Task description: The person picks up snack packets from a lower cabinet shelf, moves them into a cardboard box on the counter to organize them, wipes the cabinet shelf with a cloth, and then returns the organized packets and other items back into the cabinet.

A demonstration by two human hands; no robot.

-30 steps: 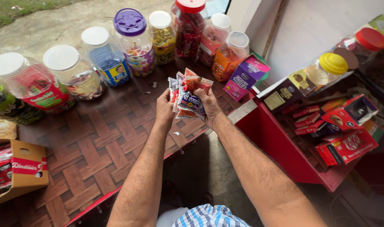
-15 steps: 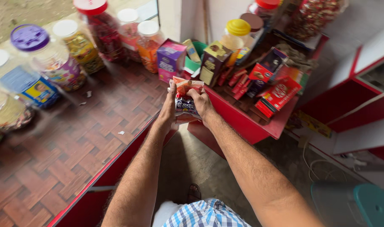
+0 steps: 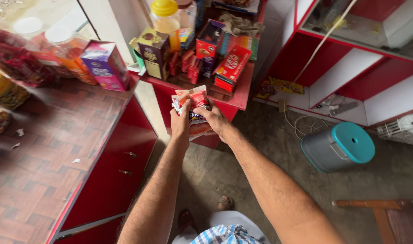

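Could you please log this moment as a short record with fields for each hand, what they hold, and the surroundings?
left hand: left hand grips the snack packets from the left
right hand: right hand holds the same packets from the right
below: red shelf stacked with boxed sweets
left side: counter with a purple box
floor: grey container with teal lid

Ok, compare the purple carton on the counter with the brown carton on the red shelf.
The purple carton stands on the brick-patterned counter; the brown carton stands on the red shelf. The purple carton stands alone at the edge; the brown carton is crowded by red packets. Both stand upright.
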